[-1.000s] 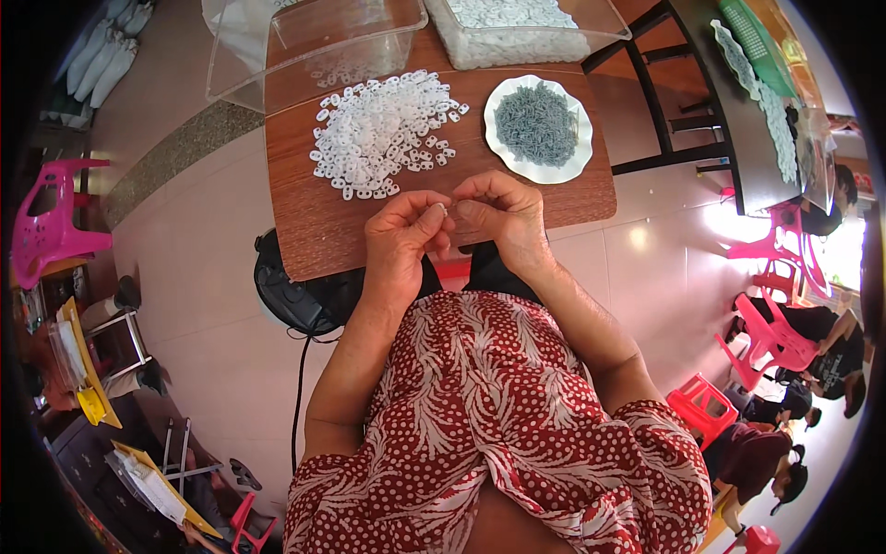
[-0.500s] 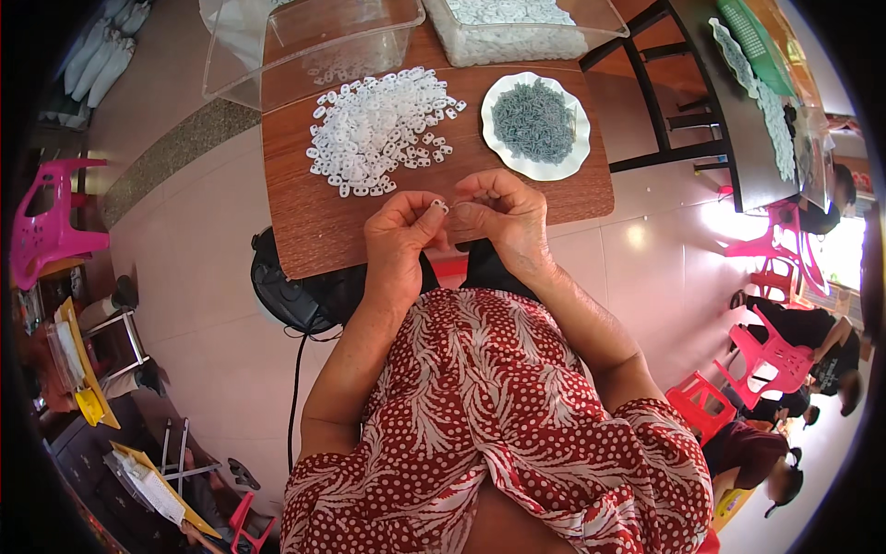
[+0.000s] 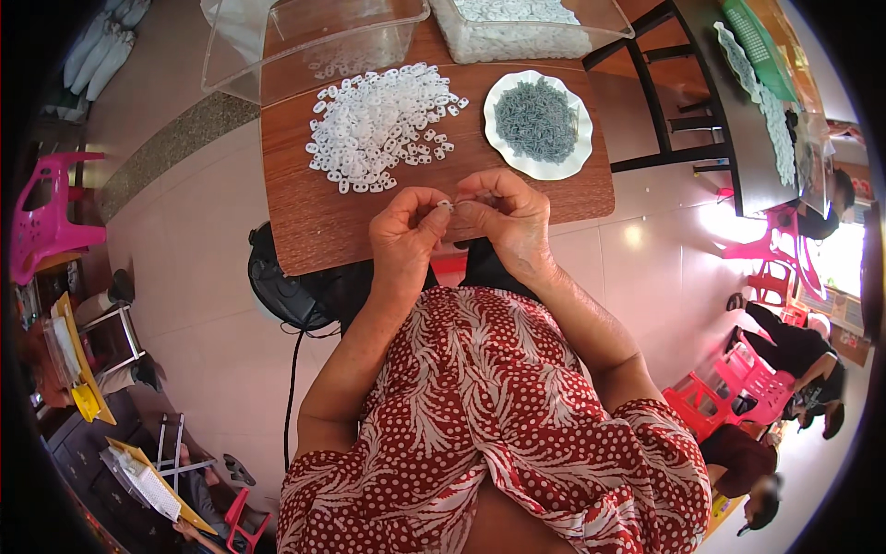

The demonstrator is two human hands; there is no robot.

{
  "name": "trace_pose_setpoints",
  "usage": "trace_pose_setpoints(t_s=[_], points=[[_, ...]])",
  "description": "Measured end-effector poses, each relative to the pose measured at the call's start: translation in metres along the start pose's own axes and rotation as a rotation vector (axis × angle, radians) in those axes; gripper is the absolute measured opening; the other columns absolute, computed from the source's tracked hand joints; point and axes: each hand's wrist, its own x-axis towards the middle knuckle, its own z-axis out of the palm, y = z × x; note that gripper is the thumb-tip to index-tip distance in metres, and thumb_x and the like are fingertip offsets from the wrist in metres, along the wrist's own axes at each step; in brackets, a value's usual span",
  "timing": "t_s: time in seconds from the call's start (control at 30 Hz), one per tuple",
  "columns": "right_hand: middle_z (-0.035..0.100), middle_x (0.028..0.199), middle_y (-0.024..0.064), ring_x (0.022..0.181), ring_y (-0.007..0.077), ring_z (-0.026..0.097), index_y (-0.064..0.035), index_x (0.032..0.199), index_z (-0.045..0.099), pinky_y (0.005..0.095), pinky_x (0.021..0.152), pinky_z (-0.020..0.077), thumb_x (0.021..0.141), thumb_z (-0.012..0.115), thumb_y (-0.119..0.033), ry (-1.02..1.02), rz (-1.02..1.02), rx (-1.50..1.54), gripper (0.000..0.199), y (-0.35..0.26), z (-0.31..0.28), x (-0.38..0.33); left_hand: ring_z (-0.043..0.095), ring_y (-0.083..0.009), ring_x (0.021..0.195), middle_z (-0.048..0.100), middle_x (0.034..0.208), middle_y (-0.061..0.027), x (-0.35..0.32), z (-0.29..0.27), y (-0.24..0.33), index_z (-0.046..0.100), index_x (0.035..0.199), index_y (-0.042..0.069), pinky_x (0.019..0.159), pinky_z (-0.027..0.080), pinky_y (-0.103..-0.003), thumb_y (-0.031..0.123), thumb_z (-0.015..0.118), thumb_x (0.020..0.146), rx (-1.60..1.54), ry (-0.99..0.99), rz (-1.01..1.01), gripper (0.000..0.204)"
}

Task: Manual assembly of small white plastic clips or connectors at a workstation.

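Between thumb and forefinger, my left hand pinches a small white plastic piece with holes in it. My right hand is closed in a pinch right beside it, the fingertips almost meeting the left ones. Whatever the right fingertips hold is too small to make out. Both hands are over the near edge of the brown wooden table. Beyond my left hand lies a loose heap of white plastic pieces. A white scalloped plate past my right hand holds a pile of small grey pieces.
At the table's far side stand a clear plastic bin and a second clear bin filled with white pieces. A dark table with a green basket is at the right. Pink chairs and several people sit around.
My left hand has moved slightly right, bringing the white plastic piece closer to the right fingertips. The right hand has hardly moved.
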Motion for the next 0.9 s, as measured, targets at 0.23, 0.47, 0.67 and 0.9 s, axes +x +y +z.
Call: trace_pose_setpoints(t_s=[0.23, 0.47, 0.67, 0.9], points=[[0.062, 0.083, 0.0026, 0.076, 0.0064, 0.058, 0.0006, 0.094, 0.061, 0.0193, 0.067, 0.0494, 0.077, 0.063, 0.008, -0.003, -0.016, -0.062, 0.018, 0.002, 0.002, -0.002, 0.048, -0.0039, 0.067, 0.057, 0.08, 0.0021, -0.002, 0.001, -0.004, 0.06, 0.087, 0.001, 0.057, 0.041, -0.019, -0.001, 0.061, 0.082, 0.173, 0.043, 0.128, 0.005], [0.062, 0.084, 0.0046, 0.076, 0.0078, 0.059, 0.0003, 0.093, 0.059, 0.0215, 0.066, 0.0498, 0.078, 0.061, 0.007, -0.005, -0.036, -0.141, 0.016, 0.014, 0.002, -0.001, 0.047, -0.0047, 0.064, 0.057, 0.077, 0.0011, 0.0, 0.003, -0.011, 0.061, 0.087, 0.0, 0.055, 0.041, -0.019, -0.001, 0.061, 0.082, 0.318, 0.092, 0.231, 0.005], [0.062, 0.086, 0.0055, 0.077, 0.0098, 0.06, 0.0004, 0.092, 0.06, 0.0224, 0.067, 0.05, 0.078, 0.061, 0.007, -0.008, -0.032, -0.07, 0.015, 0.014, 0.005, 0.001, 0.045, -0.0016, 0.061, 0.055, 0.073, 0.0043, 0.001, 0.0, -0.004, 0.061, 0.087, 0.001, 0.053, 0.038, -0.016, -0.001, 0.06, 0.082, 0.117, 0.082, 0.024, 0.005], [0.058, 0.078, 0.0069, 0.073, 0.0198, 0.058, -0.0021, 0.083, 0.058, 0.03, 0.064, 0.0476, 0.074, 0.064, 0.004, 0.009, -0.208, -0.379, 0.012, 0.025, 0.003, 0.004, 0.046, -0.0024, 0.062, 0.057, 0.077, 0.0038, 0.0, 0.0, -0.004, 0.061, 0.089, 0.0, 0.054, 0.04, -0.018, -0.003, 0.059, 0.082, 0.123, 0.078, 0.009, 0.008]])
